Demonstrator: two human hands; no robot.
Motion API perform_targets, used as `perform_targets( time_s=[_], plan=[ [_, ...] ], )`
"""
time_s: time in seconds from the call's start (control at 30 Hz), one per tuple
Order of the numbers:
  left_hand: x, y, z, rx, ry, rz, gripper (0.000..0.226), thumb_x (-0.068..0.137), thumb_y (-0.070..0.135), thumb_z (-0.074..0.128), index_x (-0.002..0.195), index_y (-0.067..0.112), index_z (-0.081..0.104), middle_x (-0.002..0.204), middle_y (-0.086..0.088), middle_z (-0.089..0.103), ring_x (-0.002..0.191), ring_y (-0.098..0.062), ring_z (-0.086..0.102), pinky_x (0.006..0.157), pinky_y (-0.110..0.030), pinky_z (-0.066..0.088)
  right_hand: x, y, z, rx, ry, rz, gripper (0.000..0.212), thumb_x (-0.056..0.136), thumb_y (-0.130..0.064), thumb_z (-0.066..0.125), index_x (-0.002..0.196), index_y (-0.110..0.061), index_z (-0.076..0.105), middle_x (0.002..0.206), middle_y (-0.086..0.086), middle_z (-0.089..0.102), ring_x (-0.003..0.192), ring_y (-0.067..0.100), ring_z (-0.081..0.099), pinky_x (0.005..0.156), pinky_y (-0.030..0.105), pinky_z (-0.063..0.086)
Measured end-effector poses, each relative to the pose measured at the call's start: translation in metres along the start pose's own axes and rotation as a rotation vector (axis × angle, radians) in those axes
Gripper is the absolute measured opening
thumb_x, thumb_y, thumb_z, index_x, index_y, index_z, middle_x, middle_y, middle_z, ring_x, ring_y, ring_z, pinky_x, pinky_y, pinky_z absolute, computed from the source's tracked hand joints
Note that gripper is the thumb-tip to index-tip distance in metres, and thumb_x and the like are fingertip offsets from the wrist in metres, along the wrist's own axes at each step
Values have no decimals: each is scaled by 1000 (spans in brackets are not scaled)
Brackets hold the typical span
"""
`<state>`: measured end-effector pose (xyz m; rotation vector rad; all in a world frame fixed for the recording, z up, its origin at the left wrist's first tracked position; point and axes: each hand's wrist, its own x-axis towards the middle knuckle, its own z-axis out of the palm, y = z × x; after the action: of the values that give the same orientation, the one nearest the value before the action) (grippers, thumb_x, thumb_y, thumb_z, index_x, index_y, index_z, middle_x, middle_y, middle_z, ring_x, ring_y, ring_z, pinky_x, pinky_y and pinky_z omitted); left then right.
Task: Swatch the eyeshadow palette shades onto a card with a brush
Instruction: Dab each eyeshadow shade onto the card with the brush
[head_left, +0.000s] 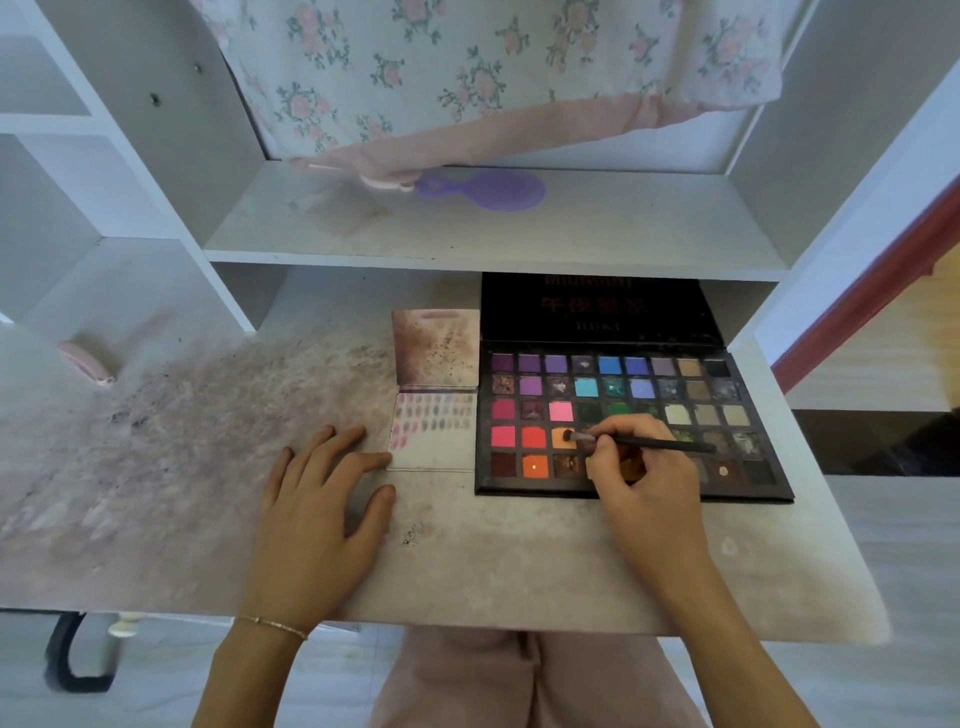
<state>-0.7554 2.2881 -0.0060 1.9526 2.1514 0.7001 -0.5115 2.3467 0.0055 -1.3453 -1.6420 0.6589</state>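
An open black eyeshadow palette with several rows of coloured pans lies on the desk at the right, its lid standing up behind. My right hand pinches a thin black brush whose tip touches an orange pan in the fourth row. Left of the palette lies a white card with several pink and grey swatches in rows. My left hand rests flat on the desk, its fingertips touching the card's lower left edge.
A stained pinkish card lies just behind the swatch card. The desk top is smudged with powder. A pink object lies at the far left. On the shelf above rest a purple hand mirror and floral cloth.
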Motion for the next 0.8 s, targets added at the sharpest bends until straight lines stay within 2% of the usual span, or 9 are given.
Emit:
perform_targets(
  time_s=[0.17,0.3,0.43,0.53,0.73,0.8],
  plan=[
    [0,-1,-2,3,14,4,49,78,49,34,102,19,65,127,-4,55,128,-26,41,110,-50,21,0,0,1,-22,-18,-4,35,83,-8,55,78,-42,48,85,-9,56,83,2,54,66,10,42],
    [-1,0,-3,20,5,20,49,79,49,34,105,19,64,128,-2,54,129,-24,40,110,-46,18,-1,-2,3,65,44,-28,33,86,-3,54,80,-36,51,79,-6,58,76,-3,55,61,5,42],
    [-3,1,-2,34,-12,28,52,80,49,33,114,20,60,129,-1,54,130,-24,39,110,-43,17,0,-10,11,129,36,-50,24,84,-8,54,80,-32,51,71,-11,56,69,-1,55,57,7,43],
    [-3,0,-3,55,-24,37,50,81,48,32,113,21,60,129,-2,54,129,-25,40,110,-45,17,0,-19,25,173,11,-43,31,84,0,57,79,-30,51,66,-10,55,64,-1,55,52,9,43],
    [-3,-1,-2,76,-30,46,47,83,46,34,115,23,59,128,-3,55,128,-26,42,108,-47,19,2,-35,59,146,-102,-96,35,82,-4,60,77,-36,47,72,-10,56,68,7,54,55,11,42],
    [-3,-1,-2,87,-32,48,46,83,45,34,114,23,60,127,-4,56,127,-27,43,107,-47,20,4,-40,66,142,-152,-108,29,82,-8,59,78,-35,48,73,-6,58,67,9,55,56,15,45]
  ],
)
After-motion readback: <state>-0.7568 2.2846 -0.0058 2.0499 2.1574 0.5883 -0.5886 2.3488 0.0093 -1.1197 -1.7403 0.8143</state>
